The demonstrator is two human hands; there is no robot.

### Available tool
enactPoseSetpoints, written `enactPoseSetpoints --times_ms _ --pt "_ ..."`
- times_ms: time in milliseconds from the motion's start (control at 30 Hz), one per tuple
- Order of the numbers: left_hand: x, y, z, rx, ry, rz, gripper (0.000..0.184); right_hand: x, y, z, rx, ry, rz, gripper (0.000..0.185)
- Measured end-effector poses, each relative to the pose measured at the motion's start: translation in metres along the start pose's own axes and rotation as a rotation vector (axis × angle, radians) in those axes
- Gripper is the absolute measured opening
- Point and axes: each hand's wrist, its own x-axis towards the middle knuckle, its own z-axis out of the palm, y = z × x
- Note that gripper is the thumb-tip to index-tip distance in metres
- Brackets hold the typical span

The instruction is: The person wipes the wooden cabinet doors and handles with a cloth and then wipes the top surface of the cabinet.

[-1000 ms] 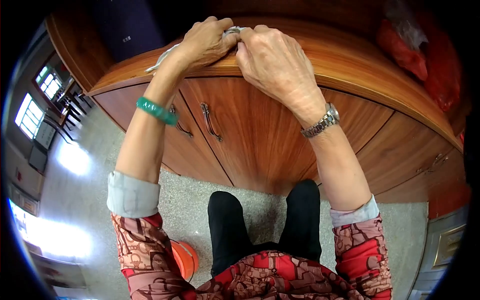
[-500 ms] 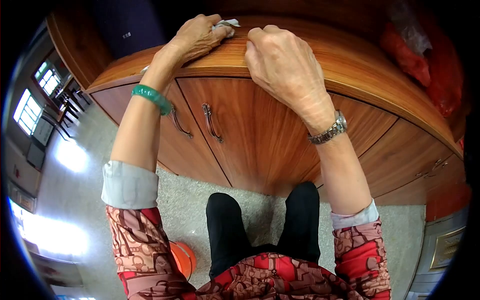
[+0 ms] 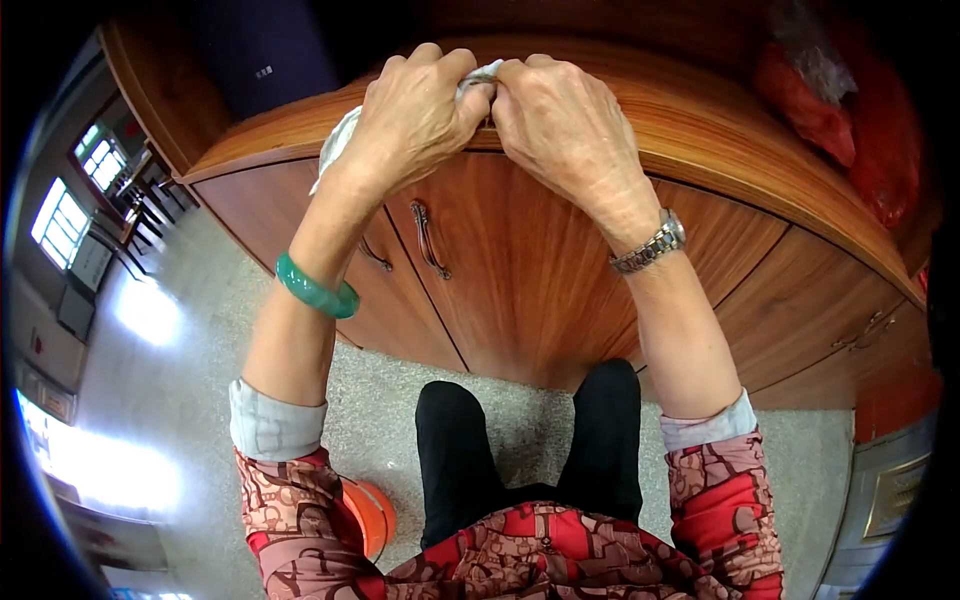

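At wood cabinet (image 3: 700, 130), on speckled floor (image 3: 220, 330). At near edge of top, left of centre, holding pale cloth (image 3: 481, 78) bunched in left hand (image 3: 415, 115), narrow grip, likely gathered for a firm hold, with loose end draped out left past the wrist. Right beside, meeting cloth at fingertips, curled in right hand (image 3: 565, 125), narrow too; can't tell if pinching or only touching, fingertips hidden. Brought close together, probably to work on one small spot. Farther out, on wrists: green bangle (image 3: 318, 290) at left, metal watch (image 3: 650, 245) at right; above these, pale cuffs (image 3: 278, 420) turned back, likely to stay out of the way. On top, far left, dark box (image 3: 262, 60); far right, red bags (image 3: 805, 110), perhaps pushed aside for working room. Below, near left on floor, orange bucket (image 3: 371, 515) beside leg, probably for easy reach.
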Motion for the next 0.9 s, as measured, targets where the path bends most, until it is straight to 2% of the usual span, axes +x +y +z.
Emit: enactPoseSetpoints --times_ms 67,167,267,300,367,533,667,733,767,800,867,900 --pt "0.0 0.0 -0.004 -0.013 0.024 -0.005 0.032 -0.001 0.0 0.0 0.0 -0.017 0.003 0.018" --pt "0.012 -0.011 -0.007 -0.205 -0.106 -0.147 0.036 -0.003 0.002 0.0 -0.017 -0.028 -0.004 0.018" --pt "0.023 -0.032 -0.003 -0.184 -0.156 -0.282 0.039 -0.001 0.0 -0.002 -0.018 0.006 -0.025 0.019" --pt "0.028 -0.052 0.01 -0.148 -0.085 -0.286 0.041 0.0 0.0 -0.002 -0.02 -0.005 -0.019 0.019" --pt "0.03 -0.071 0.018 -0.083 -0.081 -0.307 0.041 -0.002 -0.003 -0.001 -0.026 -0.015 -0.01 0.02" --pt "0.025 -0.058 0.012 -0.001 -0.102 -0.266 0.04 -0.002 0.0 0.001 -0.029 0.002 -0.025 0.02" --pt "0.002 -0.029 0.004 0.048 0.11 -0.102 0.035 -0.001 -0.002 -0.001 -0.021 -0.018 -0.013 0.02" --pt "-0.014 -0.013 0.005 0.144 0.268 -0.052 0.03 -0.002 -0.002 0.0 -0.037 -0.015 -0.001 0.02" --pt "-0.021 -0.006 0.003 0.173 0.315 -0.047 0.022 -0.002 -0.002 -0.001 -0.034 -0.016 -0.003 0.02" --pt "-0.026 -0.006 0.005 0.174 0.316 -0.048 0.022 -0.003 -0.002 -0.001 -0.034 -0.024 -0.006 0.021" --pt "-0.035 -0.011 0.014 0.13 0.586 0.09 0.017 -0.002 -0.003 -0.003 -0.037 -0.032 -0.016 0.021" --pt "-0.04 -0.016 0.018 0.117 0.65 0.143 0.016 -0.002 -0.003 -0.003 -0.042 -0.025 -0.025 0.021"
